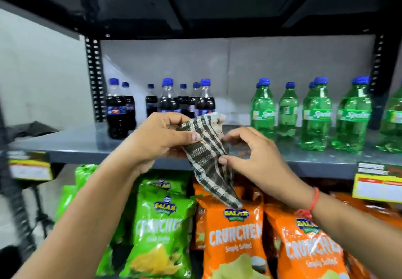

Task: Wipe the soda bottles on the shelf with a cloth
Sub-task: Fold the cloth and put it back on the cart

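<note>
Both hands, left (156, 139) and right (250, 154), pinch a dark-and-cream checked cloth (208, 159) hanging crumpled before the shelf (76, 146).

Bare shelf (82, 143) front open, gap between cola bottles (116, 113) and green bottles (263, 109)

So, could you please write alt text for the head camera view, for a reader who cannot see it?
Two hands, the left hand and right hand, hold a checked cloth in front of a grey shelf. On the shelf stand dark cola bottles at left and green Sprite bottles at right. Green and orange crisp packets fill the shelf below.
</note>
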`<state>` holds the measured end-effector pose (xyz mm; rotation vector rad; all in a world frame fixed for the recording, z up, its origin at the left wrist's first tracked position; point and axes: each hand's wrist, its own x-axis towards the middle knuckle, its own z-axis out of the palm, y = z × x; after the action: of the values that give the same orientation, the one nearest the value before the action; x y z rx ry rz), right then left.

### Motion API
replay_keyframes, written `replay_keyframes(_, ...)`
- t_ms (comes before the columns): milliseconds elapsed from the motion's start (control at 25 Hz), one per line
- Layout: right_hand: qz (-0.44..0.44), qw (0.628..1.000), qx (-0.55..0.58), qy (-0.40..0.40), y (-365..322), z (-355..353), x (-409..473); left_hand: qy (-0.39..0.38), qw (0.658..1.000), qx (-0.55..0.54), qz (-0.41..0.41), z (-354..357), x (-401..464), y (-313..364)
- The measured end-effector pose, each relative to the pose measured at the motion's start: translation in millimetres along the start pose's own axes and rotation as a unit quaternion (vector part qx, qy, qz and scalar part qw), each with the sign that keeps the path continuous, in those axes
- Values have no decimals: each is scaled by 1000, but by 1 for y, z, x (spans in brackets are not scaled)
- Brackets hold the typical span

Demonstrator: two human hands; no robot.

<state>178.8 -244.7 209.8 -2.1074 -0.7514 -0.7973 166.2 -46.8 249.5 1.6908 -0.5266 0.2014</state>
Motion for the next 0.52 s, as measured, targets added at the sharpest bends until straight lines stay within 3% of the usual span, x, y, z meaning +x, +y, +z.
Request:
replay_keyframes(40,52,997,54,-29,3,11,-3,29,1000,5,-8,-5,-13,0)
replay_keyframes(120,152,959,179,-159,10,33,-11,90,996,16,-21,-13,-40,-2)
replay_keyframes(240,228,839,356,-342,14,61,-33,200,979,19,-44,-12,-87,-2)
replay_keyframes(320,243,791,404,-389,9,76,-50,261,963,21,-62,-1,-122,-3)
replay_keyframes(520,202,741,465,-440,-18,100,-77,405,909,40,-94,25,-207,-7)
